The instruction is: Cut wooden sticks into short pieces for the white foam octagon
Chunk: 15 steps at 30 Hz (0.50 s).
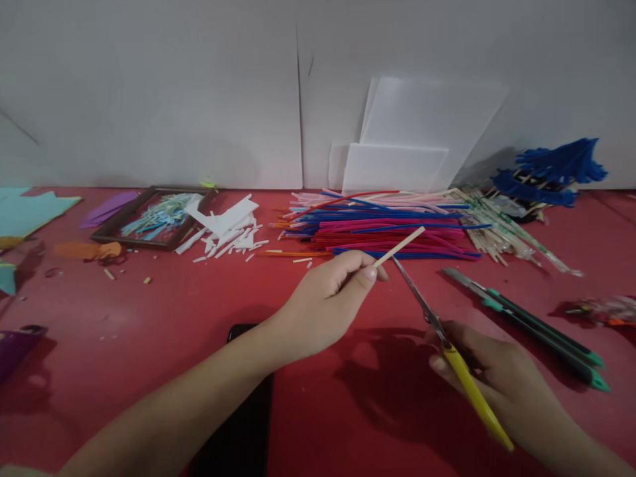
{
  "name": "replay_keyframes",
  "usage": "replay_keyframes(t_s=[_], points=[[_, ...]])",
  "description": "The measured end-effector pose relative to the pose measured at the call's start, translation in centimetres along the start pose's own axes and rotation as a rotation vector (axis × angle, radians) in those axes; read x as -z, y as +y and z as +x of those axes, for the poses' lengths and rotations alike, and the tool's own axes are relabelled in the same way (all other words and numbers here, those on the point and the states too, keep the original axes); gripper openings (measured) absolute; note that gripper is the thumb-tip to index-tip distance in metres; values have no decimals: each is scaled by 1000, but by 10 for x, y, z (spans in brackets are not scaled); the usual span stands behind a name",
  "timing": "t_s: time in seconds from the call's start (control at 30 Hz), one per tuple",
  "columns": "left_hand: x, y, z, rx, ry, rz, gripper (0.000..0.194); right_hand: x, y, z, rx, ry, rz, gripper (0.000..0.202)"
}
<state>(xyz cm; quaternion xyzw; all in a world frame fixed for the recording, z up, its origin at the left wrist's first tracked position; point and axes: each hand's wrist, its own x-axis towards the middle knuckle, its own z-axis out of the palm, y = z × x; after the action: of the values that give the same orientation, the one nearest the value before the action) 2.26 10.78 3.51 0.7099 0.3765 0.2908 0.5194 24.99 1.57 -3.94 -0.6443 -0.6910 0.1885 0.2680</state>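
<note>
In the head view, the left hand [322, 311] is pinching a thin, straight, pale wood-like stick [400, 246] between thumb and forefinger, the two pads closing on it and the other fingers curling behind. The stick is projecting forward and to the right of this pinch; the hold is sitting toward its near end, presumably so that most of its length is standing clear of the fingers. The right hand [511, 374] is wrapping its fingers around a pair of yellow-handled scissors with narrow metal blades [467, 381]; the fit of the fingers in the loops cannot be told. The blades are pointing toward the left fingertips and appear nearly together, the tip lying just beside the stick; contact cannot be confirmed. This angle is probably directing the tip at the stick while holding the right fingers well apart from it. Beyond the left fingertips, a multicoloured bundle of fuzzy pipe cleaners [397, 228] is lying flat, likely within easy reach. Two black-and-green utility knives [546, 348] are resting beyond the right fingers, to their right, perhaps set aside from the working space. Left of the left fingers, white paper-like scraps [226, 225] are lying on the red tabletop [308, 424].
</note>
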Motion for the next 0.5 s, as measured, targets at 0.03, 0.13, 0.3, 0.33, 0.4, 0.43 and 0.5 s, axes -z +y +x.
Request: replay_keyframes(t_s=[0.03,0.13,0.3,0.33,0.4,0.43,0.5], points=[[0,0,0,-2,7,3,23,1,-2,1,-2,-15,11,48],[-1,0,-1,-4,13,3,25,3,-10,4,-8,-52,29,47],[-3,0,-2,-5,-7,44,25,5,-17,4,-19,-92,60,47],[-3,0,-2,-4,-9,57,24,5,-17,3,-25,-90,61,48],[-3,1,-2,-4,-16,76,24,4,-16,3,-28,-84,50,48],[-3,1,-3,-4,-20,80,24,4,-16,3,-25,-78,43,48],[-3,2,-2,-6,-21,83,24,4,-15,3,-12,-63,30,48]])
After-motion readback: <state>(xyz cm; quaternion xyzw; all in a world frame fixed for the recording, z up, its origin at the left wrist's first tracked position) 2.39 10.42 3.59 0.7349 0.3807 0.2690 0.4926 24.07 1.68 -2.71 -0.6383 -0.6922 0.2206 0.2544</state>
